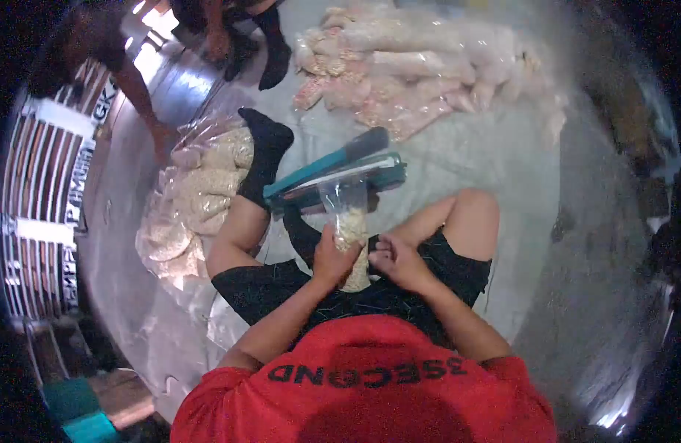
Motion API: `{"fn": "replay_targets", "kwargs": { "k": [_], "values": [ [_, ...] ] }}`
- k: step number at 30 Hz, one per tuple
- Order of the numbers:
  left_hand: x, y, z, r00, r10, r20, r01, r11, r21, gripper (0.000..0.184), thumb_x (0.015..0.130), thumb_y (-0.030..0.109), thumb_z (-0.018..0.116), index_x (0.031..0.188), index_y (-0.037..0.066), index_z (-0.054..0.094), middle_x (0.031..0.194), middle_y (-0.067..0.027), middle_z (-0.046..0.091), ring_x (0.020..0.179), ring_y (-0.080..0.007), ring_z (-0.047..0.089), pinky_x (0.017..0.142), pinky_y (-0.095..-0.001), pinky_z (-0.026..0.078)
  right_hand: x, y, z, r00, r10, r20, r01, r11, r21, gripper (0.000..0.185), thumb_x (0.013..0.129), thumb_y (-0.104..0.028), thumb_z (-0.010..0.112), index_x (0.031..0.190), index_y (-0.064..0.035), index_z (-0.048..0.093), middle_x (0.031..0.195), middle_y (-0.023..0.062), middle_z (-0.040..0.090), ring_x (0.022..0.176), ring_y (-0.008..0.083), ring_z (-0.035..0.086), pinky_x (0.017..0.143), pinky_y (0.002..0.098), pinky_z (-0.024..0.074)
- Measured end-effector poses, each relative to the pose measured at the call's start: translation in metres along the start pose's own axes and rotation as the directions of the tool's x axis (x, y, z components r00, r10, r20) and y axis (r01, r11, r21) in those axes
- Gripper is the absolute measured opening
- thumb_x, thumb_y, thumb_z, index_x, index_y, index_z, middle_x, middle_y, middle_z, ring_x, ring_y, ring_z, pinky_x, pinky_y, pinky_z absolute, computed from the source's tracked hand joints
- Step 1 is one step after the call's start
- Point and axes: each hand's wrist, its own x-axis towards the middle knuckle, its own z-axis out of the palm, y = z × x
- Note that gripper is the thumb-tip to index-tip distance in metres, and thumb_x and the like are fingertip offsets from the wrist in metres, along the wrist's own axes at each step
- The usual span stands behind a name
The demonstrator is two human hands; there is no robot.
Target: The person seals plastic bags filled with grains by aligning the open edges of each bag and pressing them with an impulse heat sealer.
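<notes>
A clear plastic bag (353, 221) part-filled with small pale pieces stands upright between my legs. My left hand (336, 258) is wrapped around its left side. Close to the bag's right side is my right hand (401, 264), its fingers curled inward with nothing visible in them; I cannot tell whether it touches the plastic. The bag's unfilled top reaches up in front of a teal bar-type heat sealer (337, 173), whose long arm with a dark grip is raised at an angle over its base.
Filled clear bags (200, 196) lie piled at the left, beside my outstretched foot. A larger heap of filled bags (422, 66) lies at the back on the grey floor sheet (525, 214). Another person's arm (137, 96) and legs (270, 44) are at the upper left.
</notes>
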Motion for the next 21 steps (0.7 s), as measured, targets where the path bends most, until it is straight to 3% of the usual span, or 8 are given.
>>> {"fn": "replay_targets", "kwargs": {
  "k": [3, 9, 12, 14, 15, 17, 18, 21],
  "values": [
    [-0.024, 0.002, -0.009, 0.998, 0.056, 0.015, -0.055, 0.998, -0.041, 0.063, 0.081, 0.034, 0.080, 0.127, 0.002, 0.051, 0.115, -0.0256, 0.066, 0.109, -0.0427, 0.065, 0.092, -0.0464, 0.051, -0.010, -0.012, 0.006, 0.975, -0.089, 0.203, 0.155, 0.930, -0.333, 0.070, 0.084, -0.027, 0.083, 0.139, 0.0009, 0.050, 0.119, 0.0145, 0.066, 0.105, 0.0234, 0.064, 0.091, 0.0368, 0.0518],
    [-0.047, 0.014, -0.048, 0.961, 0.218, -0.170, -0.250, 0.948, -0.198, 0.064, 0.082, 0.031, 0.083, 0.130, 0.002, 0.053, 0.117, -0.0212, 0.065, 0.109, -0.0378, 0.066, 0.093, -0.0433, 0.052, 0.000, -0.036, 0.023, 0.851, -0.035, 0.523, 0.223, 0.927, -0.301, 0.086, 0.074, -0.037, 0.090, 0.142, -0.0034, 0.048, 0.132, 0.0185, 0.064, 0.124, 0.0323, 0.060, 0.107, 0.0433, 0.0454],
    [-0.043, 0.016, -0.082, 0.966, 0.002, -0.259, -0.118, 0.894, -0.433, 0.062, 0.085, 0.028, 0.081, 0.133, 0.003, 0.050, 0.118, -0.0156, 0.066, 0.109, -0.0300, 0.066, 0.095, -0.0419, 0.052, 0.000, -0.053, 0.044, 0.836, 0.026, 0.549, 0.099, 0.975, -0.198, 0.081, 0.077, -0.034, 0.089, 0.141, -0.0023, 0.050, 0.127, 0.0111, 0.067, 0.117, 0.0235, 0.062, 0.105, 0.0377, 0.0465],
    [-0.040, -0.008, -0.077, 0.934, -0.150, -0.324, -0.200, 0.531, -0.823, 0.059, 0.089, 0.029, 0.077, 0.135, 0.005, 0.048, 0.119, -0.0112, 0.065, 0.108, -0.0259, 0.066, 0.097, -0.0437, 0.052, -0.001, -0.056, 0.059, 0.834, 0.030, 0.551, -0.053, 0.998, 0.027, 0.060, 0.084, -0.031, 0.084, 0.130, -0.0013, 0.060, 0.113, 0.0040, 0.071, 0.101, 0.0141, 0.065, 0.092, 0.0308, 0.0517],
    [-0.042, -0.024, -0.069, 0.924, -0.172, -0.341, -0.210, 0.519, -0.829, 0.059, 0.089, 0.029, 0.077, 0.135, 0.005, 0.048, 0.119, -0.0112, 0.065, 0.108, -0.0259, 0.066, 0.097, -0.0437, 0.052, -0.003, -0.058, 0.065, 0.820, 0.043, 0.570, -0.055, 0.999, 0.002, 0.060, 0.084, -0.031, 0.084, 0.130, -0.0013, 0.060, 0.113, 0.0040, 0.071, 0.101, 0.0141, 0.065, 0.092, 0.0308, 0.0517],
    [-0.053, -0.049, -0.053, 0.958, -0.212, 0.193, 0.148, -0.209, -0.967, 0.057, 0.094, 0.038, 0.070, 0.136, 0.006, 0.048, 0.122, -0.0124, 0.064, 0.108, -0.0279, 0.065, 0.100, -0.0461, 0.052, -0.009, -0.064, 0.074, 0.849, 0.335, 0.409, -0.303, 0.942, -0.143, 0.038, 0.087, -0.021, 0.080, 0.117, -0.0021, 0.066, 0.101, 0.0008, 0.072, 0.082, 0.0120, 0.065, 0.078, 0.0279, 0.0518],
    [-0.055, -0.047, -0.061, 0.896, -0.150, 0.418, 0.331, -0.404, -0.853, 0.050, 0.098, 0.043, 0.064, 0.131, 0.006, 0.054, 0.118, -0.0142, 0.065, 0.105, -0.0300, 0.066, 0.099, -0.0488, 0.053, -0.020, -0.079, 0.083, 0.854, 0.352, 0.384, -0.356, 0.932, -0.065, 0.033, 0.089, -0.022, 0.078, 0.113, -0.0023, 0.068, 0.095, 0.0007, 0.072, 0.074, 0.0108, 0.063, 0.069, 0.0275, 0.0500],
    [-0.033, -0.094, -0.046, 0.859, -0.105, 0.501, 0.395, -0.486, -0.780, 0.044, 0.100, 0.043, 0.056, 0.117, 0.003, 0.063, 0.107, -0.0163, 0.070, 0.099, -0.0338, 0.069, 0.095, -0.0518, 0.054, -0.046, -0.131, 0.067, 0.781, 0.331, 0.530, -0.355, 0.933, -0.060, 0.031, 0.089, -0.019, 0.076, 0.114, -0.0016, 0.068, 0.097, 0.0008, 0.072, 0.080, 0.0115, 0.065, 0.074, 0.0277, 0.0510]
  ]
}}
